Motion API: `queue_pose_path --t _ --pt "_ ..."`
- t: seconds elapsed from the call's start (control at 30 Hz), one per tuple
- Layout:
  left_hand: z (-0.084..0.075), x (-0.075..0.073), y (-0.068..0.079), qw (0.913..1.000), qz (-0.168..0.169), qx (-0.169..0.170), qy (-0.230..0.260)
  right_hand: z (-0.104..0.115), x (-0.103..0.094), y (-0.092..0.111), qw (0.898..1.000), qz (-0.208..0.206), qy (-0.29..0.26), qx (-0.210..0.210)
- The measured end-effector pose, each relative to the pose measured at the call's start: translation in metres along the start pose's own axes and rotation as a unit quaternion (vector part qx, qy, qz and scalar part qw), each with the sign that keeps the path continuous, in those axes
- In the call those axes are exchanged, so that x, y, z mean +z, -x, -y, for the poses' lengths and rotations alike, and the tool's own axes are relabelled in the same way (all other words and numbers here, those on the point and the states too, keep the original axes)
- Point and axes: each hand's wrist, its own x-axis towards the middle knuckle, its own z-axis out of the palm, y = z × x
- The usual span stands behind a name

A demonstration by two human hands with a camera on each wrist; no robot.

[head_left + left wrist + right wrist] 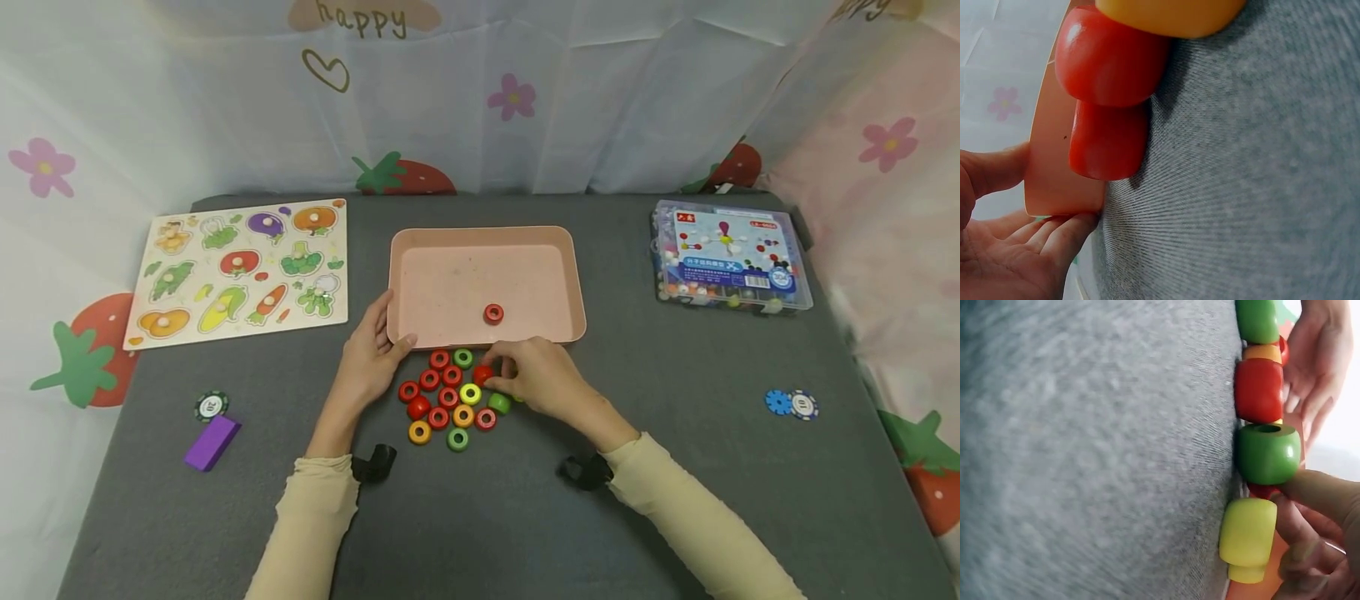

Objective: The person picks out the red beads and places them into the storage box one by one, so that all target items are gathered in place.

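A shallow pink tray (pixel 480 258) lies on the grey table with one red bead (pixel 493 322) inside, near its front wall. My left hand (pixel 369 357) holds the tray's front left corner, thumb at the front rim and fingers along the left side. Just in front of the tray, my right hand (pixel 546 379) pinches a red bead (pixel 482 375) between thumb and fingers. Around it sit several loose red, green, yellow and orange beads, most with their holes facing up. A green bead (pixel 1267 453) and a yellow bead (pixel 1249 531) stand close to the right fingers in the right wrist view.
At the back left lies a vegetable puzzle board (pixel 247 275). A clear plastic case (pixel 727 254) stands at the back right. A purple block (pixel 212 443) and a dark chip (pixel 212 405) are on the left; blue and white chips (pixel 778 402) are on the right.
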Motion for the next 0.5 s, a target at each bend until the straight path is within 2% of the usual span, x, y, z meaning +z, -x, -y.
queue_pose_path --t 0.13,0.23,0.33,0.43,0.5 --pt "0.0 0.0 0.0 1.0 0.0 -0.002 -0.003 0.0 -0.002 0.001 1.0 -0.014 -0.023 -0.015" --pt "0.0 0.001 0.0 1.0 -0.001 -0.001 -0.005 -0.002 -0.006 0.001 0.997 -0.034 -0.067 -0.032" --pt "0.001 0.001 0.0 1.0 -0.002 -0.001 -0.005 -0.005 -0.012 -0.001 0.99 -0.06 -0.125 -0.036" --pt "0.001 0.001 0.0 1.0 -0.002 0.0 -0.004 -0.012 -0.017 -0.005 0.979 -0.098 -0.179 -0.022" --pt "0.001 0.0 0.0 1.0 -0.001 0.001 -0.001 -0.018 -0.021 -0.01 0.975 -0.134 -0.177 0.004"
